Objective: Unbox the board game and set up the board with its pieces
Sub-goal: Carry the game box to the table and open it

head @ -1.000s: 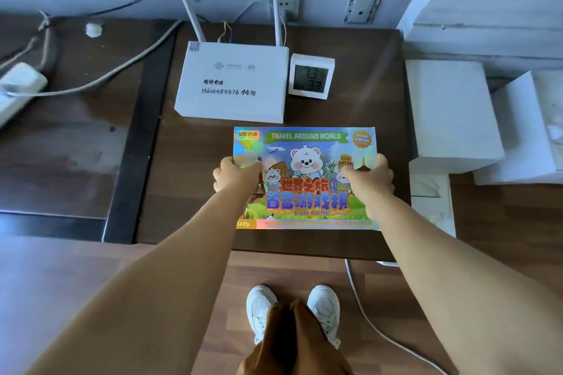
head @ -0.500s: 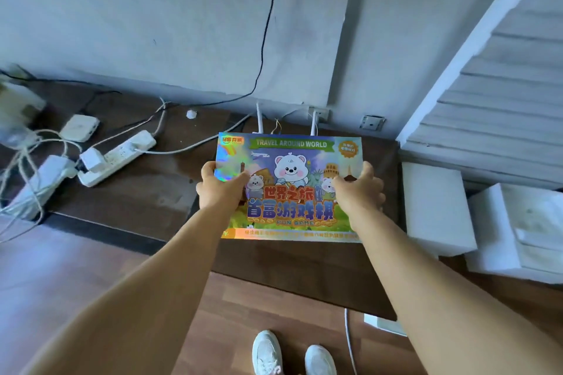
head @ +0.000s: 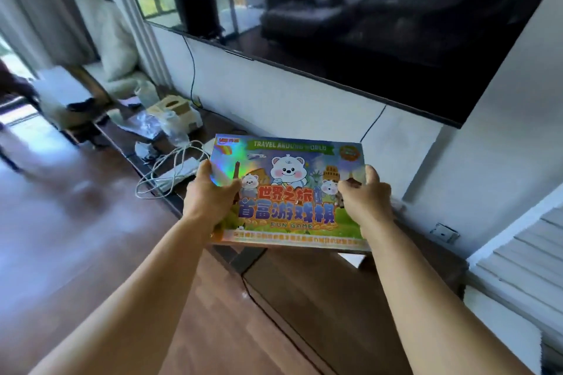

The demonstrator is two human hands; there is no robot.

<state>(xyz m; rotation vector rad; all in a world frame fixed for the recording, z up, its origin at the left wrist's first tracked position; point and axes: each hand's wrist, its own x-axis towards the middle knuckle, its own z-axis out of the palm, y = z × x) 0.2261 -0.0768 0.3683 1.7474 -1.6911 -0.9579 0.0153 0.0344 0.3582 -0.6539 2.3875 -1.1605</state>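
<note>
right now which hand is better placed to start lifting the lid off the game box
Neither by much: the left hand and right hand each grip a side edge of the closed game box, held in the air. It needs setting down first. After that, either could lift.

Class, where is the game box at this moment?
In the head view the game box sits centre frame, lid up, held in the air by the left hand and right hand at its side edges, above the dark cabinet and below the TV.

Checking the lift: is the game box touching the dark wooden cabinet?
Apart. The head view shows the game box held up by the left hand and right hand, with the cabinet below it.
</note>
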